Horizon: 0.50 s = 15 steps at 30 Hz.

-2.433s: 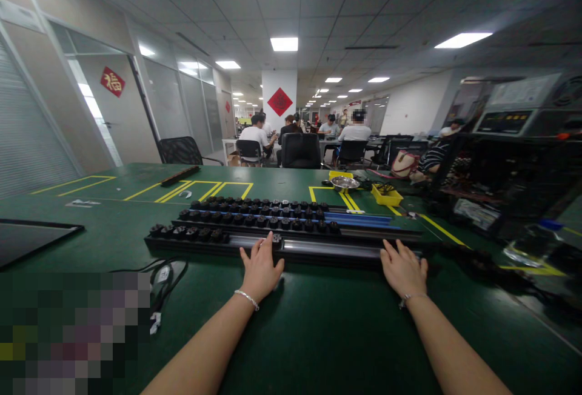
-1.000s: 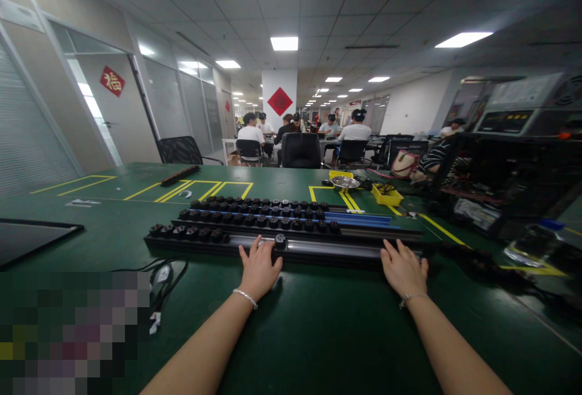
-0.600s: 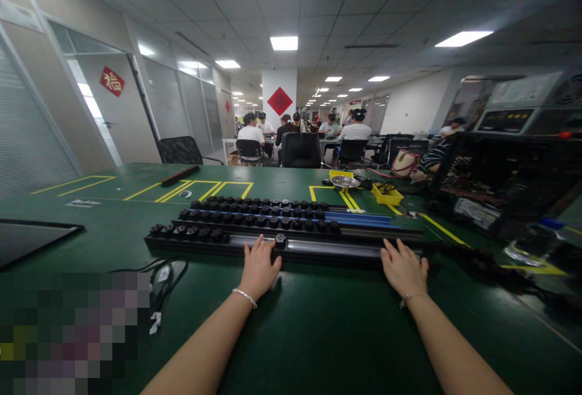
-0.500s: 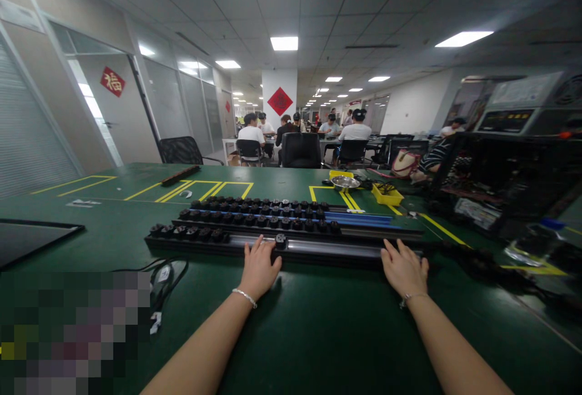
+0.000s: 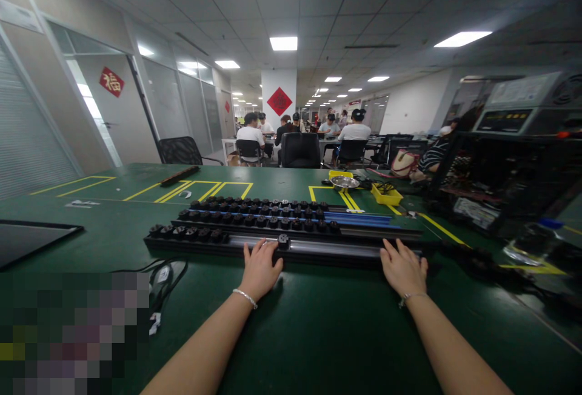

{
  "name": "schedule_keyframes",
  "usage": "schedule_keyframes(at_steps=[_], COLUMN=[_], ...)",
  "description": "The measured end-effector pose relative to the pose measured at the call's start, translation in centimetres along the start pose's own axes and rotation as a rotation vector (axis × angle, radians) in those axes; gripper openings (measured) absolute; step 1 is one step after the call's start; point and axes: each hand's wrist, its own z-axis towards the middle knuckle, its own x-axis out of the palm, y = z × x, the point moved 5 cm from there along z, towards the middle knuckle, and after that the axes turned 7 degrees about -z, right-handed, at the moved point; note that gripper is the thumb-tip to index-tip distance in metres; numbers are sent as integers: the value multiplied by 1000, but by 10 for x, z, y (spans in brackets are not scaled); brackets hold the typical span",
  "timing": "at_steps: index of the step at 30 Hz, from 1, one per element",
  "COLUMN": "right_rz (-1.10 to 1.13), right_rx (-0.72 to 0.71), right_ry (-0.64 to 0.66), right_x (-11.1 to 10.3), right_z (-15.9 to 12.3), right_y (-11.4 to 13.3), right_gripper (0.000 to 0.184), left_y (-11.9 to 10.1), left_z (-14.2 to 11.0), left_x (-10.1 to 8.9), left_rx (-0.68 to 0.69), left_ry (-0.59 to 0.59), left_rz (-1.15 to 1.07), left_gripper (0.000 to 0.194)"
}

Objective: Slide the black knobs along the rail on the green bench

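Note:
Three long black rails lie side by side across the green table (image 5: 318, 334). On the nearest rail (image 5: 331, 250), several black knob-like parts sit at its left end and a single black part (image 5: 284, 240) stands near the middle. My left hand (image 5: 260, 266) rests flat against this rail, fingers stretched out, its fingertips just left of the single part. My right hand (image 5: 404, 269) lies flat at the rail's right portion, fingers spread. The two rails behind (image 5: 254, 213) carry rows of several black parts, with blue strips (image 5: 359, 219) at their right.
A metal bowl (image 5: 344, 183) and yellow trays (image 5: 386, 194) stand behind the rails. Cables (image 5: 166, 277) lie at the left, a dark flat panel (image 5: 31, 237) at the far left, dark machines (image 5: 509, 165) at the right. Several people sit at tables in the background.
The single black part has slid a little to the right along the nearest rail. My left hand's fingers have drawn closer together; my right hand has stayed put.

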Motion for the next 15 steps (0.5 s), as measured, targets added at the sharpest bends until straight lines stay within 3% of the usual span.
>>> schedule_keyframes(at_steps=[8,11,15], right_rz=[28,70,161], right_rx=[-17,-135,-386], right_ry=[-99,-166,-186], right_x=[-7,-17,-26], right_z=[-5,-11,-29], right_y=[7,25,67], right_gripper=[55,52,47], left_y=[-2,-4,-4], left_z=[0,0,0], left_x=[-1,-2,-3], left_rx=[-16,-11,-10], left_ry=[-3,-10,-11], left_rz=[-28,-26,-31], left_gripper=[34,32,31])
